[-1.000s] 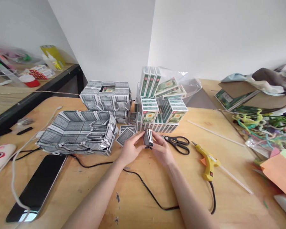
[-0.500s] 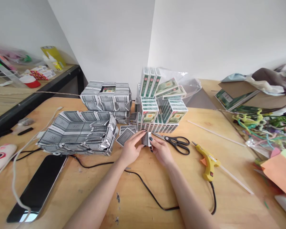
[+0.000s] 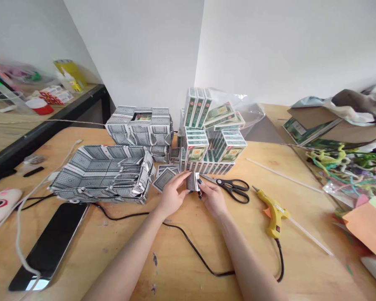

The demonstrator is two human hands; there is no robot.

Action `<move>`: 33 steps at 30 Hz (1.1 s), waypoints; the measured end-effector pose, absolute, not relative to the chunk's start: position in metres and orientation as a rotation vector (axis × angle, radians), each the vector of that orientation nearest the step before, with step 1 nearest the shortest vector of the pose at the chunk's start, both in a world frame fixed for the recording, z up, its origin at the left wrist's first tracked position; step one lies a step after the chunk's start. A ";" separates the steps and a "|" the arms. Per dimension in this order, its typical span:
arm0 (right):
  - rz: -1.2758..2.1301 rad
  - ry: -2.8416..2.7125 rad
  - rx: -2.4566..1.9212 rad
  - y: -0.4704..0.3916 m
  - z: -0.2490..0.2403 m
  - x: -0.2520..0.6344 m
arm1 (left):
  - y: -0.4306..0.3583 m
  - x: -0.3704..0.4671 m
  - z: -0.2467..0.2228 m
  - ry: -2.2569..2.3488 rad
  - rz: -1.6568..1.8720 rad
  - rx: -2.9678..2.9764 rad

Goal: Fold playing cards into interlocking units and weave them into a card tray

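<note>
Between my hands is a playing card (image 3: 191,182) with a grey patterned back and a folded white edge on its right side. My left hand (image 3: 173,194) pinches its left side between thumb and fingers. At the right edge, the dark-nailed fingers of my right hand (image 3: 213,198) are closed on the same card. I cannot tell whether it is one card or several together. Loose playing cards (image 3: 164,179) lie flat just left of my left hand. Black-handled scissors (image 3: 235,190) rest right of my right hand, their blades pointing toward it.
A tray made of folded cards (image 3: 90,195) stands at left, a card-covered block (image 3: 138,129) behind it. Green-and-white card boxes (image 3: 196,150) are stacked ahead. A yellow glue gun (image 3: 274,213) lies right, a phone (image 3: 50,246) left. A black cable (image 3: 191,246) runs beneath my forearms.
The fingers of my right hand have shifted slightly at the card's right edge, and more of its white folded edge shows. My left hand stays almost in place.
</note>
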State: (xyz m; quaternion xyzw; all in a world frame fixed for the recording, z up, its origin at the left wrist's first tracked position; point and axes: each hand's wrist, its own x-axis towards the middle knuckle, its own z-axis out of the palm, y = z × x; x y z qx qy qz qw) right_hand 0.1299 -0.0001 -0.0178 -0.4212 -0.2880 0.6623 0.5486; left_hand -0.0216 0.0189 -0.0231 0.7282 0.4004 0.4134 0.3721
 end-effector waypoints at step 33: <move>1.509 -0.769 -1.093 0.001 -0.024 0.130 | 0.018 -0.022 -0.022 0.929 1.066 1.723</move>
